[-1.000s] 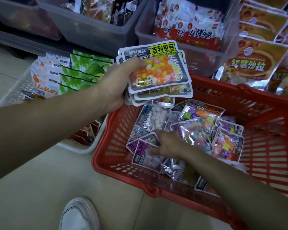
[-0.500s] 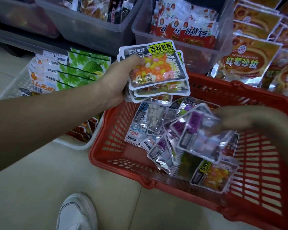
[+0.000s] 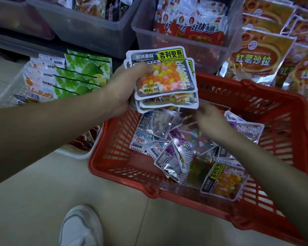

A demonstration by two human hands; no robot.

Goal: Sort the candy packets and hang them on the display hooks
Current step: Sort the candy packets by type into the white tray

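Note:
My left hand [image 3: 121, 89] grips a stack of jelly bean packets [image 3: 164, 77], grey with yellow labels, held above the far left corner of a red plastic basket [image 3: 281, 114]. Loose candy packets [image 3: 174, 153] lie in a heap inside the basket, some purple, some with white cubes. One more jelly bean packet [image 3: 222, 181] lies at the near right of the heap. My right hand [image 3: 210, 121] hovers blurred over the middle of the heap, fingers spread toward the left, nothing clearly held in it.
A white basket [image 3: 9, 91] with green and orange snack packs stands left of the red one. Clear bins [image 3: 185, 41] of red packets stand behind. Orange sweet-potato bags [image 3: 256, 57] lean at the right. My white shoe [image 3: 80, 228] rests on the tiled floor.
My right hand lifted a purple packet to the right, let it go, and has come back over the middle of the heap. A jelly bean packet now lies uncovered. The left hand held steady.

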